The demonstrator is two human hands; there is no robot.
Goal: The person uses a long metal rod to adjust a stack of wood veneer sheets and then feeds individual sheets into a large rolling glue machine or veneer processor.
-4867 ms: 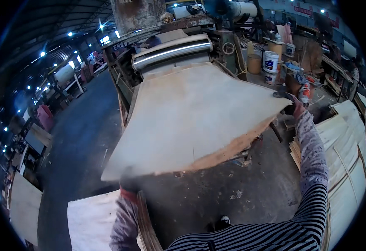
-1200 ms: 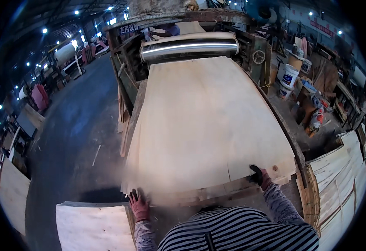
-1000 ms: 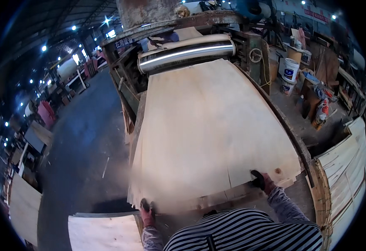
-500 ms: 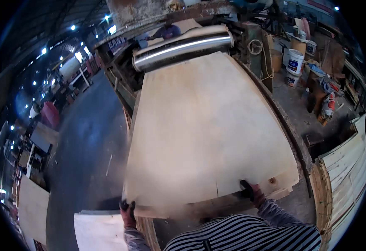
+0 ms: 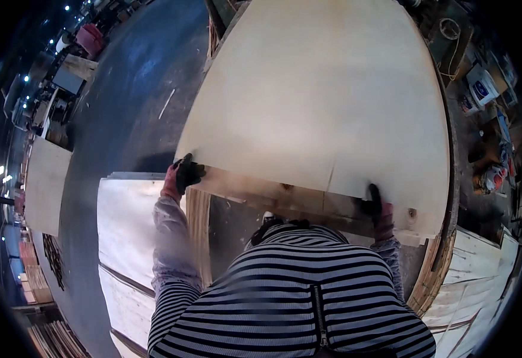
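A large pale veneer sheet (image 5: 309, 83) lies on a machine bed, with several ragged layers (image 5: 255, 191) showing beneath its near edge. My left hand (image 5: 182, 174), in a pink glove with dark fingers, grips the near left corner of the sheet. My right hand (image 5: 375, 204), gloved alike and partly blurred, holds the same edge right of centre, thumb on top and other fingers hidden under the wood. A short crack runs from that edge between my hands. My striped top fills the lower middle.
Stacked white sheets (image 5: 127, 227) stand low at my left, more stacked veneer (image 5: 464, 268) at my right. A grey floor aisle (image 5: 118, 107) runs along the left beside a leaning board (image 5: 46, 185). Buckets (image 5: 483, 89) and clutter sit at upper right.
The sheet, skewed 4.9 seconds ago, now lies lengthwise on the bed. My hands keep to its near edge. The view has tilted down, so the roller and co-worker are out of sight.
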